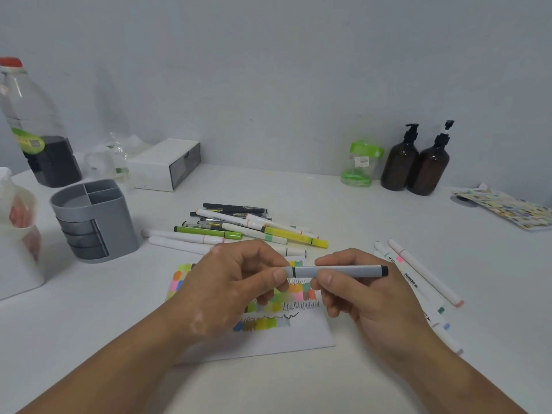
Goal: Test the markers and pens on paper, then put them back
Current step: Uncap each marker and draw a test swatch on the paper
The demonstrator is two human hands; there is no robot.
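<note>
A grey pen with black ends (346, 271) lies level above the paper, held between both hands. My left hand (236, 282) pinches its cap end, and my right hand (355, 294) grips the barrel. Under them lies a white paper (298, 333) covered with coloured swatches and black scribbles. A pile of markers and pens (239, 230) sits behind the paper. A few white markers (424, 273) lie to the right of my right hand. The grey pen holder (95, 219) stands at the left with its compartments bare.
A large bottle (33, 124) and a white drawer box (165, 164) stand at the back left. A green jar (360, 164) and two brown pump bottles (418, 161) stand at the back right. A patterned pad (507, 209) lies far right. A white bin (18, 240) with a bag sits far left.
</note>
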